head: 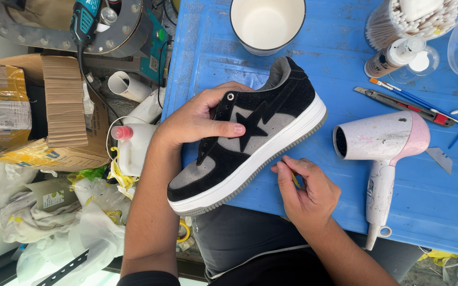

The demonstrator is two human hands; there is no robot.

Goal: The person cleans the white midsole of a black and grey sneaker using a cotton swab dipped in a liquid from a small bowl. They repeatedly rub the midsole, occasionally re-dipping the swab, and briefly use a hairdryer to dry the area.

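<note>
So the sneaker (250, 140) is up off the blue table (208, 47), tilted on its side with the toe pointing down toward the person's lap and the heel up near the white cup (267, 24). Left hand (200, 119) has it clamped across the top, thumb lying flat over the gray side panel next to the black star, fingers wrapped around the lace area. Right hand (306, 190) is down by the sole edge, fingers pinched shut on some small yellow-handled tool (296, 180). Can't make out what kind, most of it is hidden in the fist.

Handling-wise, I'd guess it's light, an easy one-hand hold. The upper looks like suede or nubuck, so soft and a bit squishy, and it probably marks easily if you drag greasy fingers over it. The rubber sole is the stiff part and gives grip. The hold over the laces and tongue seems the smart spot: it pins the shoe without crushing the toe.

Around it: a pink-and-white hair dryer (385, 145) lying just right of the shoe, a box cutter (404, 103), thin brushes (425, 103), a tub of cotton swabs (417, 18).
</note>
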